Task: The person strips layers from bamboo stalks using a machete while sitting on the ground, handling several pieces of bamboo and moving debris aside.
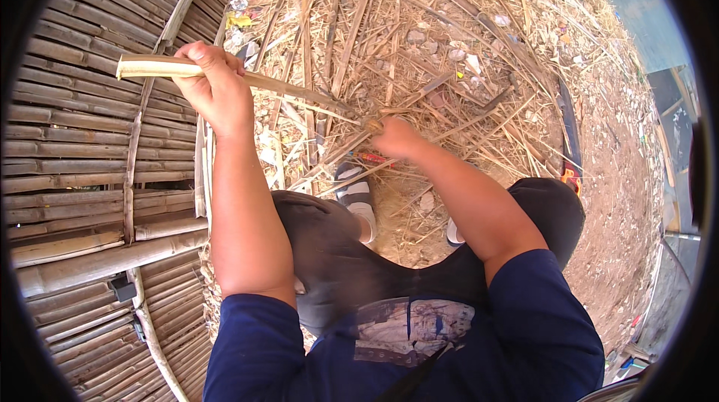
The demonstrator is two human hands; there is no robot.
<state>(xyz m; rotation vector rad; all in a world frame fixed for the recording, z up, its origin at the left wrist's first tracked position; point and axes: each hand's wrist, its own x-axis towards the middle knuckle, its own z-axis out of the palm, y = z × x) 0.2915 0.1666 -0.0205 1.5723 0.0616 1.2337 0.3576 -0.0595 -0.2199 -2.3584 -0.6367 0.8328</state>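
Note:
My left hand (pixel 217 87), raised at the left, is closed around a long split bamboo strip (pixel 296 92). The strip's thick, pale cut end juts out past my fingers to the left, and its other end slopes down to the right, close to my right hand (pixel 397 140). That hand is low between my knees with its fingers curled in. A brownish end shows at its fingertips, but what it grips is too small to make out. Just below it, a small red object (pixel 367 157) lies partly covered by straw and sticks.
A bamboo slat wall (pixel 67 132) stands close on my left. Split bamboo pieces (pixel 356 35), straw and bits of litter cover the ground ahead. By my right knee lies a long dark tool with an orange-yellow handle (pixel 571 180). Bluish panels (pixel 648 24) stand at the far right.

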